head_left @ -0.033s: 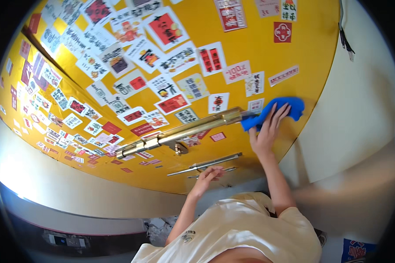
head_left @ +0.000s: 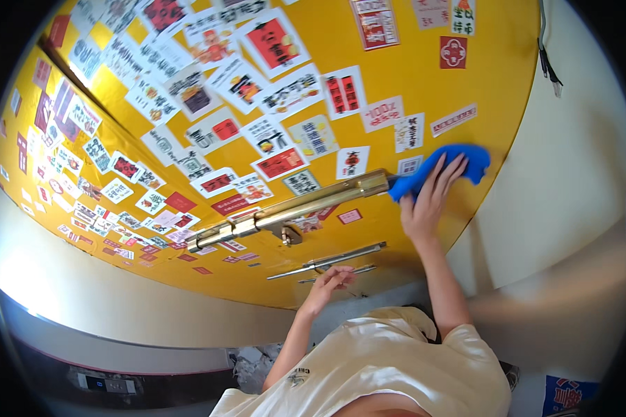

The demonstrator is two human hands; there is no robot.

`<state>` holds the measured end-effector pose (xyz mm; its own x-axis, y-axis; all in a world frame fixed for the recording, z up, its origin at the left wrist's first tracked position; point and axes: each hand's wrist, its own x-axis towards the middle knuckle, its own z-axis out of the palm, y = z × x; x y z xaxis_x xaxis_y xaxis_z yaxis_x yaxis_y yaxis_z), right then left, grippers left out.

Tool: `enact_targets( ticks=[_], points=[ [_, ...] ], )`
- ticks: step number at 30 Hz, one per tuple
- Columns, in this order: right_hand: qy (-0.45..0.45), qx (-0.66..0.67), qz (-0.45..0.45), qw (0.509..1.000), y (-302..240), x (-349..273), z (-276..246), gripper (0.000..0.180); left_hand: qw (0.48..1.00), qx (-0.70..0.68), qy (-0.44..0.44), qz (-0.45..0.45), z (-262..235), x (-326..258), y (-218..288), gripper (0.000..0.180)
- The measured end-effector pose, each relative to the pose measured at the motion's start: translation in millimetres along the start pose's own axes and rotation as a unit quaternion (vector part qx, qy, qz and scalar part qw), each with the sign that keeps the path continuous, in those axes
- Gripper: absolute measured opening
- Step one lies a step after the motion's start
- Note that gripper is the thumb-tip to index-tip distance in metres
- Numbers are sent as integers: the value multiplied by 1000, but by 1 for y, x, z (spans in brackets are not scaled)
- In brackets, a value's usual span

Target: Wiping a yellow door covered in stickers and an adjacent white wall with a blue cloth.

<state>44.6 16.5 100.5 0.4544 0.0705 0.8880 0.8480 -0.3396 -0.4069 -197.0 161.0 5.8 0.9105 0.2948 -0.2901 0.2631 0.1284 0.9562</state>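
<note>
My right hand [head_left: 428, 205] presses a crumpled blue cloth [head_left: 469, 165] against a yellow door panel [head_left: 494, 83], just past the right end of a long brass-coloured handle [head_left: 299, 208]. Its fingers lie over the cloth and partly hide it. My left hand [head_left: 330, 283] hovers lower down, beside a thinner silver handle [head_left: 327, 260]. The fingers there are loosely bent, and nothing shows in them. A brass keyed knob [head_left: 289, 236] sits under the long handle. Small white, red and pink stickers [head_left: 283, 162] cover much of the yellow surface.
A pale wall [head_left: 570, 160] meets the panel's right edge, with a loose dark cable [head_left: 548, 66] hanging there. At lower left stands a dark unit with a small control panel [head_left: 106, 383]. A blue printed package [head_left: 567, 397] lies at lower right.
My right hand and the blue cloth have shifted slightly to the right along the panel. The left hand stays nearly in place. The view has moved a little.
</note>
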Motion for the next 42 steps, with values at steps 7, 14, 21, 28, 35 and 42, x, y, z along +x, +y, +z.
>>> enact_targets(
  ticks=[7,14,21,28,35,42],
  points=[
    [14,-38,-94,995,-25,101,-25,61,998,-57,10,-12,-46,-51,-31,35],
    [-91,-82,-162,979,-99,63,12,61,996,-87,-2,-19,-64,-69,-50,35],
    [-161,-64,-238,956,-186,16,60,60,989,-118,69,64,-68,-77,-48,36],
    [-210,-19,-190,959,-193,21,55,56,976,-145,155,42,-76,-103,-77,36],
    [22,-108,61,992,-103,53,21,68,959,-96,263,37,-69,-101,-64,36],
    [43,-93,174,979,49,35,-24,69,957,-77,279,9,-28,-71,-56,34]
  ],
)
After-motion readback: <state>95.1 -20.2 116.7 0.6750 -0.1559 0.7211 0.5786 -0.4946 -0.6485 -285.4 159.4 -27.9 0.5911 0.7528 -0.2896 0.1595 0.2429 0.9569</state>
